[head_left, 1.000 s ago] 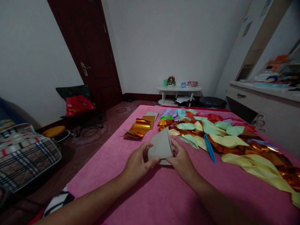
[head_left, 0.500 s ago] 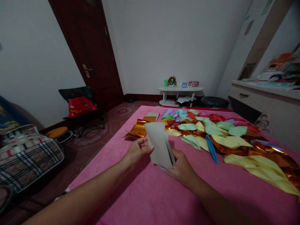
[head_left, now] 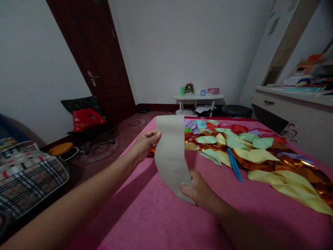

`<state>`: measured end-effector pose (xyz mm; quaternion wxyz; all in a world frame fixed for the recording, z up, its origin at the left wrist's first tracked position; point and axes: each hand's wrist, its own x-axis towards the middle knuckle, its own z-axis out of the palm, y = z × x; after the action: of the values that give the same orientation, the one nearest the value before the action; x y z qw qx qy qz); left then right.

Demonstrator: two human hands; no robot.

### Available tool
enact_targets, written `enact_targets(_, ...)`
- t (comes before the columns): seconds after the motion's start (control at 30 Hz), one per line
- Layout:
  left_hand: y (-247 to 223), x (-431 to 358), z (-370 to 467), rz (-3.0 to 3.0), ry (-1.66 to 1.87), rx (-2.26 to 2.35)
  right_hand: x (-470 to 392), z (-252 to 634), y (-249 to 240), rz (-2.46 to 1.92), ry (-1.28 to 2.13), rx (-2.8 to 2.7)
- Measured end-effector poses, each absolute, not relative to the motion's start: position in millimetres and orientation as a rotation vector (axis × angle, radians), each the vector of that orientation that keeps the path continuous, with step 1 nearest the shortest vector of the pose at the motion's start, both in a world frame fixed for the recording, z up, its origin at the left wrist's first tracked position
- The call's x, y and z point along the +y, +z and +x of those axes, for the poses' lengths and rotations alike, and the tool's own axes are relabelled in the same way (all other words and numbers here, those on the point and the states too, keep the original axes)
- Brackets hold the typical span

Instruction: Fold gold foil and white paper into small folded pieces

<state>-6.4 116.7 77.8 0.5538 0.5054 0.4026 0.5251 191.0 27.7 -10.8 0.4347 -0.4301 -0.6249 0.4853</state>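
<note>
A long pale grey sheet of paper (head_left: 170, 149) is held up in a curve over the pink-covered table (head_left: 145, 215). My left hand (head_left: 147, 142) pinches its left edge, high up, between thumb and fingers. Down at the lower right corner, my right hand (head_left: 196, 189) grips the same sheet with the thumb on top. To the right lie leaf-shaped paper pieces in mint green (head_left: 206, 139) and yellow (head_left: 257, 155), among crumpled shiny orange foil (head_left: 275, 166). Most of the foil stack behind the sheet is hidden by it.
A blue pointed tool or strip (head_left: 234, 165) lies right of my right hand. Beyond the table stands a low white side table (head_left: 199, 96) with small ornaments. On the left are a chair holding a red bag (head_left: 87, 119) and a plaid cover (head_left: 33, 177).
The paper, folded over on itself half a second ago, is now opened out into one long sheet. My left hand has moved up and left, my right hand slightly down.
</note>
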Motion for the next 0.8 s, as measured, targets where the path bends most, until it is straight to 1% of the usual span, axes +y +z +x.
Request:
enact_targets(0.07,86.8,141.3,-10.1,1.256,1.357,0.998,25.8,188.8,-9.2,-1.054,1.291,-1.642)
enact_targets(0.13,88.7,168.1,-15.3,1.281,1.373,1.052,25.0,187.3,-8.2,-1.027,1.351,-1.689)
enact_targets(0.27,70.6,208.7,-26.1,1.377,1.337,1.257,25.7,188.2,-11.2,-1.047,1.402,-1.672)
enact_targets(0.37,54.6,217.7,-31.0,1.494,1.362,1.417,26.6,190.8,-13.7,-1.11,1.459,-1.534)
enact_targets(0.47,50.2,206.6,-32.5,1.647,1.43,1.49,28.6,192.9,-9.5,-1.081,1.55,-1.245)
enact_targets(0.57,53.5,178.7,-31.6,1.905,1.43,1.433,34.1,195.5,1.7,-0.953,1.584,-0.859)
enact_targets(0.67,53.1,143.3,-27.4,2.631,1.241,1.178,40.6,198.7,13.1,-0.911,1.571,-0.565)
enact_targets(0.73,48.6,121.8,-21.5,2.835,1.136,1.006,41.8,198.8,17.7,-0.914,1.595,-0.476)
enact_targets(0.8,41.7,105.2,-13.5,2.877,1.101,0.854,38.8,195.9,20.1,-0.929,1.646,-0.463)
